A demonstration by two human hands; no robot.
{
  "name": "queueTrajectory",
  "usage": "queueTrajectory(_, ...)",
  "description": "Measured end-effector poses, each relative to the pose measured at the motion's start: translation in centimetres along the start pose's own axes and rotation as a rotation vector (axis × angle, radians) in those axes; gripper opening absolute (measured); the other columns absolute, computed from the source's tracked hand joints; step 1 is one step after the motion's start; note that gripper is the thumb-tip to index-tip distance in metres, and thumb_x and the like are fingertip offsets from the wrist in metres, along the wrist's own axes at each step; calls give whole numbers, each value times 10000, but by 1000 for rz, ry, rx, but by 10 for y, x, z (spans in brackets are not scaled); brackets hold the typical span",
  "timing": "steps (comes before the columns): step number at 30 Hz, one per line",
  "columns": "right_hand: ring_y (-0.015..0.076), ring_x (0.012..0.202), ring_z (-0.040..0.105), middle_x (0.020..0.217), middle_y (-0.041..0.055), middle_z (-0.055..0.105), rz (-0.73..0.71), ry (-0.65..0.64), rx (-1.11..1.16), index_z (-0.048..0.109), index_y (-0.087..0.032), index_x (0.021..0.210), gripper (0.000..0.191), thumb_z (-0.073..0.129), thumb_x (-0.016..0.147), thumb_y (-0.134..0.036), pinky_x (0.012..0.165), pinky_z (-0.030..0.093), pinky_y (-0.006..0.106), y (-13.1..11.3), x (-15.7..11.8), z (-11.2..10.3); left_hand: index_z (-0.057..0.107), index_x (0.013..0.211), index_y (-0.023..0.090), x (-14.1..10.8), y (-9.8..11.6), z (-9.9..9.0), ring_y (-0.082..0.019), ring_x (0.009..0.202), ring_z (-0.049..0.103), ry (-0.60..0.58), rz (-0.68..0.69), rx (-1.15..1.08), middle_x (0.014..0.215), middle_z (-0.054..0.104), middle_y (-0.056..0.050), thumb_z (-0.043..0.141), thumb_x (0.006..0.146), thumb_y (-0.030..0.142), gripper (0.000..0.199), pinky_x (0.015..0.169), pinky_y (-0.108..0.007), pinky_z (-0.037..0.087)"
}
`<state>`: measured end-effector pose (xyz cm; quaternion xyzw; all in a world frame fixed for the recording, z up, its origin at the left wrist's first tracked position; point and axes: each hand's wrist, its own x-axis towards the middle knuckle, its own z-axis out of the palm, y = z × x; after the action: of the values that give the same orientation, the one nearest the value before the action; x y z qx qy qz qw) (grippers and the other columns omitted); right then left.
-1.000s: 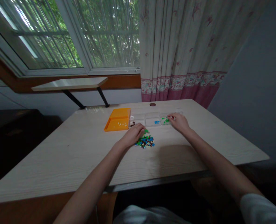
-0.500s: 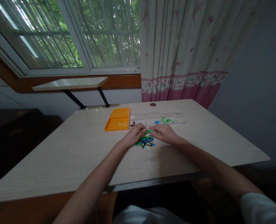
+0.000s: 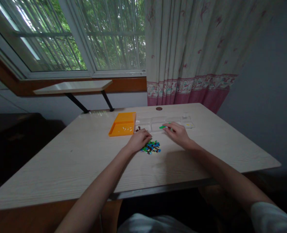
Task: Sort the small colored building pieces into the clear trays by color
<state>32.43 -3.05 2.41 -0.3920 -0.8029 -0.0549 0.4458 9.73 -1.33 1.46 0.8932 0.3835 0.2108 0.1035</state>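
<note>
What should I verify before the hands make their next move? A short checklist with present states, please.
1. Green piece at the fingertips of the right hand: ok.
2. Left hand beside the pile of mixed-colour pieces: ok.
3. Left fingers free of any piece: cannot tell, they are curled and partly hidden.
4. Orange case lying open, with white pieces in its near half: ok.
5. Clear tray fully visible: not ok, the right hand covers part of it.
6. Yellow visible at the tray's right end: ok.
</note>
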Motion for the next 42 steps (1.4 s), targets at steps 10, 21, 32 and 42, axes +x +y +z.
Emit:
queueTrajectory(10,121,640,552,743,36,635,11,92,34,646,-200,975,220,487,851,-289,608,432,236,7,1,-3,671,841,168,1,3,1,-173,841,546,-35,-14,52,818,626,-64,467,828,276,231,761,-262,413)
queueTrajectory(21,119,643,555,733,32,635,-1,85,-23,651,-188,940,219,498,845,-313,626,424,230,13,1,-9,626,824,132,0,4,-1,-122,626,531,62,-138,-133,717,626,-34,459,799,240,201,603,-217,388)
queueTrajectory(32,163,725,582,796,37,662,320,-176,-327,656,-215,932,250,477,831,-356,640,405,258,59,-1,-20,625,748,107,6,5,6,-103,588,522,160,-312,-617,661,615,-26,580,703,270,175,549,-200,388)
queueTrajectory(42,158,752,622,893,30,689,244,-260,-231,635,-231,1002,261,474,837,-354,647,426,246,30,-3,-4,645,738,101,10,7,7,-95,567,547,153,-341,-927,648,634,-25,732,548,301,289,535,-201,426)
